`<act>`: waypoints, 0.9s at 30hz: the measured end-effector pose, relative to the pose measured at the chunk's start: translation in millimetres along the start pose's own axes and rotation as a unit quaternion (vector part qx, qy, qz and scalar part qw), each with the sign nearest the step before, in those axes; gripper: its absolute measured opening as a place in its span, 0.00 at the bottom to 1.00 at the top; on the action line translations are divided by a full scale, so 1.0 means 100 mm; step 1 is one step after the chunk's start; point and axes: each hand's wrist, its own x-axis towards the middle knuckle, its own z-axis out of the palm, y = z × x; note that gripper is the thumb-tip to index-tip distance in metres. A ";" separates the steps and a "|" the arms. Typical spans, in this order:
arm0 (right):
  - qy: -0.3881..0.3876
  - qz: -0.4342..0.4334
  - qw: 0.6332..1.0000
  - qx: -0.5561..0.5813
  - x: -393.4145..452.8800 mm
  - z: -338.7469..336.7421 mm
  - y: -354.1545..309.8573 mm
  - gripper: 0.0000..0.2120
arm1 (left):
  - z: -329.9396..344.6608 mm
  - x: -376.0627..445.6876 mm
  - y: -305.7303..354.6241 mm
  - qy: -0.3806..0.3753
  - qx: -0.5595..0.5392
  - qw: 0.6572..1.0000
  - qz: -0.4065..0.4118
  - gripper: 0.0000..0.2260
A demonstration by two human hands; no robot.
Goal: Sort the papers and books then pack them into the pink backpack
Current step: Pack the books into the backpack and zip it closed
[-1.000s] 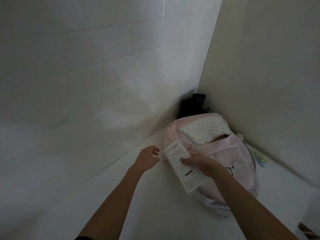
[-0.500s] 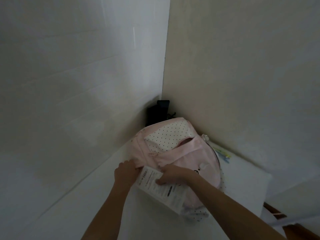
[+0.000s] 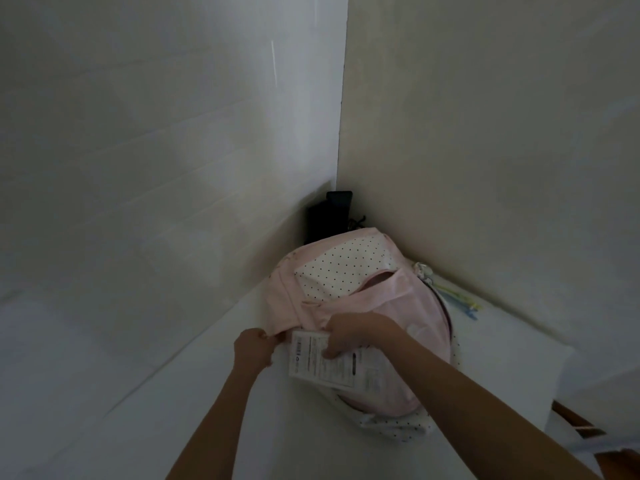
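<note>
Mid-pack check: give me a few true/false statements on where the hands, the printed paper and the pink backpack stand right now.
1. The right hand holds the printed paper at the pink backpack. True.
2. The left hand rests flat on the table, away from the bag. False: it grips the backpack's fabric edge.
3. The paper is fully inside the bag. False: most of it shows.
4. A dark object stands in the corner behind the backpack. True.

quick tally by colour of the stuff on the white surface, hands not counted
pink: 1, the pink backpack
white: 1, the printed paper
black: 1, a dark object in the corner
blue and yellow: 1, a bunch of thin items behind the bag, too small to count singly
total: 4
</note>
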 end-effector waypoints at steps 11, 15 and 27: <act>-0.042 0.009 0.996 -0.084 0.05 -0.04 -0.05 0.19 | -0.03 -0.15 -0.10 0.068 0.308 0.936 0.153 0.15; -0.092 0.033 0.991 -0.090 0.01 -0.07 0.03 0.20 | 0.03 -0.31 0.02 0.084 0.372 0.837 0.392 0.18; -0.065 0.038 0.996 -0.045 0.03 -0.18 0.13 0.17 | 0.30 -0.26 -0.01 -0.057 0.218 0.954 0.197 0.08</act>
